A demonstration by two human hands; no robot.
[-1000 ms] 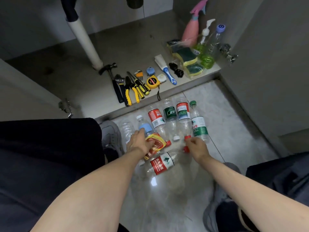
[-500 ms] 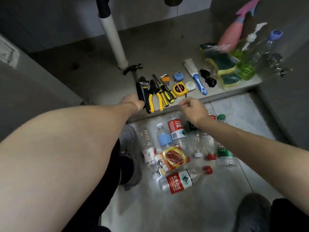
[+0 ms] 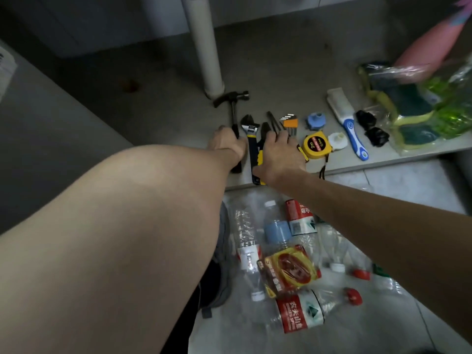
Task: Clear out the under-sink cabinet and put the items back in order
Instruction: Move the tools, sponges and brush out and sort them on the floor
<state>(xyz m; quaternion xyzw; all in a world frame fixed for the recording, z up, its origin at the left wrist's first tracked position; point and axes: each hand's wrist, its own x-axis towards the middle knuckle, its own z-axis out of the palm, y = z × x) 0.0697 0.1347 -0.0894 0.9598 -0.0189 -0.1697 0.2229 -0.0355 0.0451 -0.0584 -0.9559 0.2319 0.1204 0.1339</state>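
Hand tools lie in a row at the front of the cabinet floor [image 3: 281, 60]. My left hand [image 3: 227, 143] grips the handle of the black hammer [image 3: 231, 98]. An adjustable wrench [image 3: 251, 139] lies between my hands. My right hand [image 3: 279, 154] rests with spread fingers on the yellow-handled pliers [image 3: 260, 154] and screwdrivers, hiding most of them. To its right are hex keys [image 3: 290, 121], a yellow tape measure [image 3: 316, 145] and a blue-handled brush [image 3: 350, 126]. Several empty plastic bottles [image 3: 301, 312] lie on the tiled floor below my arms.
A white drain pipe [image 3: 204, 47] stands just behind the hammer. Bagged sponges [image 3: 398, 106], a pink spray bottle [image 3: 429, 49] and a green bottle [image 3: 454, 106] crowd the cabinet's right end. The open cabinet door [image 3: 51, 149] is at the left. My shoe [image 3: 222, 277] sits beside the bottles.
Both hands left the bottles on the floor and reached forward into the cabinet. The left now holds the hammer handle, and the right has come down on the pliers and screwdrivers.
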